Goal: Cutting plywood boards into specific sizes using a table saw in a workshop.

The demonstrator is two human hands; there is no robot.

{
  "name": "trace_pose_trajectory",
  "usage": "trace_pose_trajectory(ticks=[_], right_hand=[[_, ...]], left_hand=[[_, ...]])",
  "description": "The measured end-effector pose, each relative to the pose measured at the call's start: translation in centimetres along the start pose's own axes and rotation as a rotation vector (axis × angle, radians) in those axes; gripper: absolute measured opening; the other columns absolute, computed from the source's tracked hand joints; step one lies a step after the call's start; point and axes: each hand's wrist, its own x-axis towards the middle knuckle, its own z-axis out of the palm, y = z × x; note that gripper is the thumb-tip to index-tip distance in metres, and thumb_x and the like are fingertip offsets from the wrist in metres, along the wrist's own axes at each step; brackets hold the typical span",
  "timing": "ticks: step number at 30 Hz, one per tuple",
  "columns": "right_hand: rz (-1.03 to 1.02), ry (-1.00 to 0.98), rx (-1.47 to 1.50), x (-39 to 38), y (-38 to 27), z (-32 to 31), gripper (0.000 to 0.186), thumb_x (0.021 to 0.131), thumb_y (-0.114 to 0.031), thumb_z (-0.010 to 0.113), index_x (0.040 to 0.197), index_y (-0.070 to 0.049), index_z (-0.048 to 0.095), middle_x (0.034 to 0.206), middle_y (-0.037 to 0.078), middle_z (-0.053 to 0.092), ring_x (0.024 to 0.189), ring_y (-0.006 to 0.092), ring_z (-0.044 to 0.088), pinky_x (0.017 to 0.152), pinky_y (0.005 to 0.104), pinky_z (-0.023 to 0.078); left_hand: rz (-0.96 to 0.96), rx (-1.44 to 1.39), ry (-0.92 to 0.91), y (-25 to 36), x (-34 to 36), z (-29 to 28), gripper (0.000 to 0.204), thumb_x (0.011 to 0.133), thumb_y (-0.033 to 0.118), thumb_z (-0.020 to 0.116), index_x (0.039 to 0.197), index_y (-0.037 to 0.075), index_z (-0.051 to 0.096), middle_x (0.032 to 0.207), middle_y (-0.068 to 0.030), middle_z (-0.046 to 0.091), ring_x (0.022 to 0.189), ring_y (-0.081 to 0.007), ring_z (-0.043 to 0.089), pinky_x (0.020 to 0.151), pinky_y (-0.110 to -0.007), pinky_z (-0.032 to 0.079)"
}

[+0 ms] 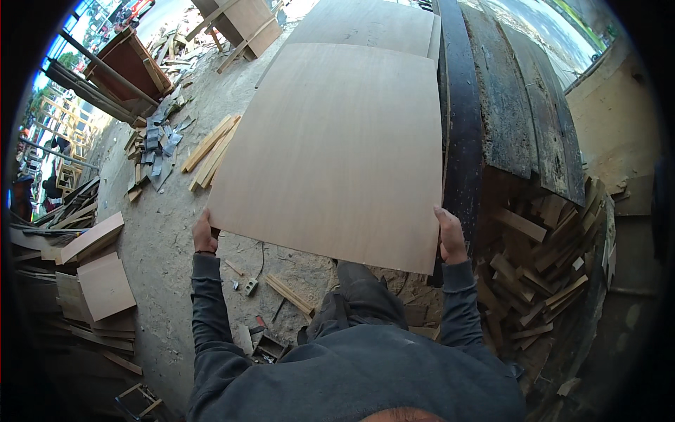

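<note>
Grip: left hand (202, 233) and right hand (453, 238) closed on plywood sheet (330, 162) | done: sheet in hand, partly covering farther sheet (365, 27) | not yet released

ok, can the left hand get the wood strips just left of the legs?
Probably not as is: the left hand grips the plywood sheet by its near left corner, and the wood strips lie on the ground. Once freed, its way looks mostly open.

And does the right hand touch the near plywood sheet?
Touching. The head view shows the right hand gripping the near plywood sheet by its right edge.
</note>
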Motion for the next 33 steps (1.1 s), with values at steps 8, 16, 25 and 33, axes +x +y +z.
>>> trace_pose_trajectory(ticks=[8, 16, 25, 33], right_hand=[[-0.339, 0.203, -0.394, 19.4, -7.9, 2.0, 0.048, 0.100, -0.033, 0.058, 0.124, 0.009, 0.059, 0.118, 0.014, 0.066, 0.105, 0.0233, 0.064, 0.090, 0.0347, 0.050], [-0.156, 0.362, 0.191, 18.9, -3.2, 14.4, 0.038, 0.103, -0.032, 0.051, 0.122, -0.001, 0.060, 0.107, 0.010, 0.070, 0.090, 0.0167, 0.068, 0.074, 0.0303, 0.053], [0.334, 0.363, 0.358, 23.7, 8.7, 33.1, 0.050, 0.101, -0.038, 0.053, 0.136, -0.001, 0.048, 0.124, 0.014, 0.060, 0.102, 0.0254, 0.064, 0.082, 0.0374, 0.051], [-0.160, 1.064, 0.245, 41.6, 5.3, 35.0, 0.079, 0.098, -0.049, 0.055, 0.146, 0.010, 0.034, 0.143, 0.027, 0.047, 0.130, 0.0361, 0.048, 0.106, 0.0397, 0.039]], left_hand=[[-0.091, 0.133, -0.308, 6.4, 19.2, 20.3, 0.051, 0.100, 0.040, 0.055, 0.129, -0.002, 0.054, 0.118, -0.0167, 0.066, 0.100, -0.0250, 0.068, 0.081, -0.037, 0.058], [-0.471, 0.607, -0.478, -1.0, 23.1, 10.4, 0.050, 0.102, 0.042, 0.047, 0.137, 0.007, 0.049, 0.126, -0.0084, 0.066, 0.105, -0.0211, 0.067, 0.085, -0.036, 0.054], [-0.740, 0.701, -0.262, -3.7, 27.1, -3.8, 0.051, 0.102, 0.045, 0.048, 0.138, 0.008, 0.051, 0.124, -0.0071, 0.067, 0.102, -0.0232, 0.067, 0.089, -0.041, 0.053], [-0.468, 0.738, -0.313, 7.9, 49.0, -0.9, 0.036, 0.099, 0.032, 0.055, 0.123, 0.006, 0.059, 0.109, -0.0110, 0.072, 0.086, -0.0212, 0.069, 0.064, -0.034, 0.053]])
